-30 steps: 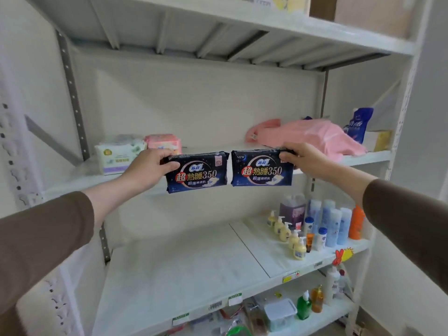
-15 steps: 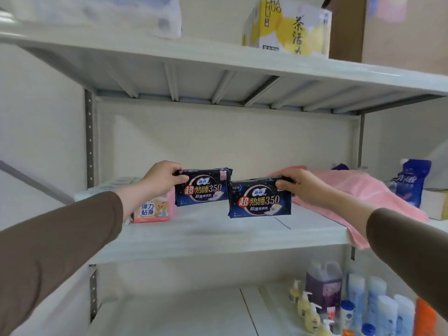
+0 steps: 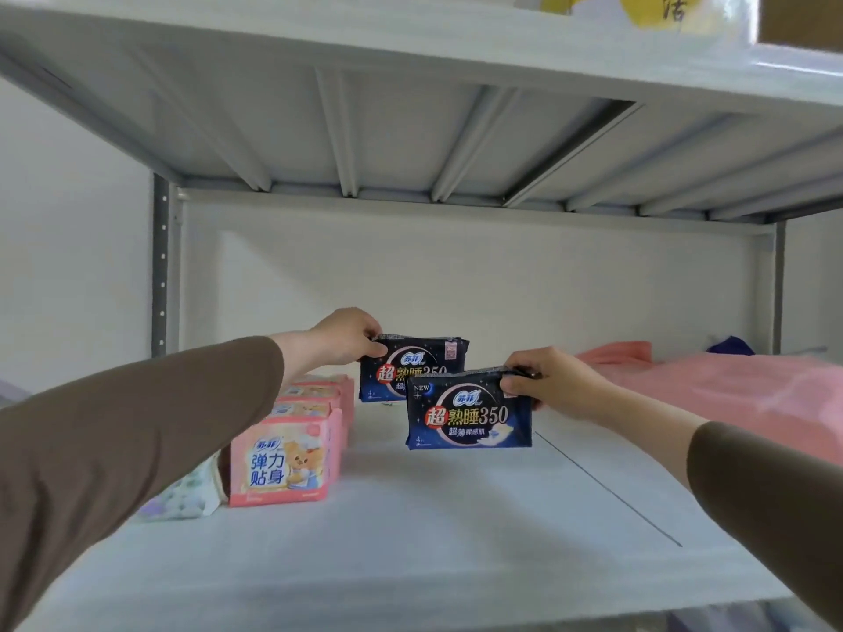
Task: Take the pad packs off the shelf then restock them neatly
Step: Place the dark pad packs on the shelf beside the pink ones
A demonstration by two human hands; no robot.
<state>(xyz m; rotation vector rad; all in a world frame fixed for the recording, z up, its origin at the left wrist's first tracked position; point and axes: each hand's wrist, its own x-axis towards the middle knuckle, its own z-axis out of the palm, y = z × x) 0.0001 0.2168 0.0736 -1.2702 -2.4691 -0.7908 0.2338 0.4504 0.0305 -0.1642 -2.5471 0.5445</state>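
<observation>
Two dark blue pad packs stand upright over the white shelf [image 3: 456, 531]. My left hand [image 3: 346, 337] pinches the top left corner of the rear dark blue pad pack [image 3: 429, 358], far back on the shelf. My right hand [image 3: 547, 385] grips the top right corner of the front dark blue pad pack [image 3: 470, 415], which overlaps the rear one's lower right part. A row of pink pad packs [image 3: 285, 458] runs front to back just left of them, under my left forearm.
A pale patterned pack [image 3: 187, 494] lies left of the pink row. A pink plastic bag [image 3: 739, 390] covers the shelf's right side, with something dark blue [image 3: 730, 346] behind it. The upper shelf's ribbed underside [image 3: 410, 143] hangs close overhead.
Both hands have carried the dark blue packs up and back onto the shelf. The left pack has gone deeper, and the right pack now sits in front, overlapping it.
</observation>
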